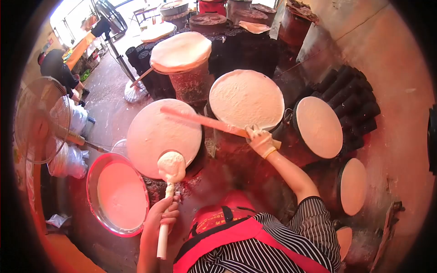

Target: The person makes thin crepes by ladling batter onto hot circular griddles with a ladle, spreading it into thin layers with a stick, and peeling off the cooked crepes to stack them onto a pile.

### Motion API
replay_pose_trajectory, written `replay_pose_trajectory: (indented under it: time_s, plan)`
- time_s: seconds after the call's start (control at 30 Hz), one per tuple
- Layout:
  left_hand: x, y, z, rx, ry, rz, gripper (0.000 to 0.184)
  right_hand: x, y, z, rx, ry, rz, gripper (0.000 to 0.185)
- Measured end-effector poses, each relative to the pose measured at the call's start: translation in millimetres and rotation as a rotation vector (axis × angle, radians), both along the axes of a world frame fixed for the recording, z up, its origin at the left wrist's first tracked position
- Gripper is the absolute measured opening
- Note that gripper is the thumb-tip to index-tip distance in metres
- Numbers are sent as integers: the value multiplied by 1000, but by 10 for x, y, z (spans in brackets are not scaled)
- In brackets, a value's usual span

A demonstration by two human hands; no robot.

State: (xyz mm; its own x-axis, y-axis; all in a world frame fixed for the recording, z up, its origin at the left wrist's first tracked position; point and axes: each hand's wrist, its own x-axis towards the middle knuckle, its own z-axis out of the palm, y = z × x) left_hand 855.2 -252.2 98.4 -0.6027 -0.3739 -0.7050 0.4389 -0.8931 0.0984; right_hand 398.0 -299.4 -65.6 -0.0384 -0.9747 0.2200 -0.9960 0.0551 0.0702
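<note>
My left hand [165,214] is closed around the pale handle of a ladle [171,167], its bowl coated with thick, light batter. That bowl hangs over the front edge of a round griddle [150,132] covered in a pale layer of batter. Wearing a light glove, my right hand [261,143] grips a long flat wooden spreader [205,120]. The spreader reaches left across the upper part of this griddle; whether it touches the surface I cannot tell. Just beyond my right hand lies a second coated round griddle [246,98]. A red-rimmed basin [92,200] of batter stands left of my left hand.
More coated round griddles [318,127] [354,186] curve along my right. Behind, a large pale flatbread [181,51] tops a drum [191,84], with a stick poking out. Dark cylindrical briquettes [350,100] are stacked at right. A fan [43,120] and a seated person [57,68] are at left.
</note>
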Motion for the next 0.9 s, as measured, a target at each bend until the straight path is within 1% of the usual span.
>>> replay_pose_trajectory:
  time_s: [0.03,0.1,0.13,0.2,0.27,0.33,0.4,0.47,0.6,0.67,0.73,0.8,0.87,0.9]
  plan:
    - [-171,-22,32,12,15,36,16,-229,-19,-43,1,-9,5,29]
    - [-530,-122,111,41,47,112,18,-698,-91,-151,-118,2,166,20]
    - [-671,-170,153,43,44,129,18,-841,-133,-123,-116,-2,183,20]
    - [-912,-218,241,49,38,172,19,-1098,-254,-19,-120,-61,309,12]
    - [-1042,-214,278,74,14,244,20,-1181,-444,194,-75,-96,338,12]
    - [-1158,-237,317,70,88,276,20,-1224,-730,729,25,42,279,12]
    - [-1212,-254,354,87,137,306,20,-1213,-1120,1384,155,45,298,18]
    - [-1242,-295,401,103,186,333,20,-1273,-1671,1787,60,103,441,18]
    - [-1273,-435,435,108,185,366,19,-894,-2784,2947,38,-49,466,22]
    - [-1225,-576,406,137,226,402,19,-695,-3308,3502,49,-124,401,26]
    - [-1156,-763,380,106,257,430,19,-792,-4131,3767,58,-267,467,28]
    - [-1060,-1029,360,93,200,441,19,-937,-4650,3868,17,-561,378,31]
    - [-948,-1378,377,71,218,464,18,-995,-5189,3635,29,-981,-24,22]
    - [-867,-1590,370,13,147,432,19,-1168,-5506,3357,19,-1063,-48,27]
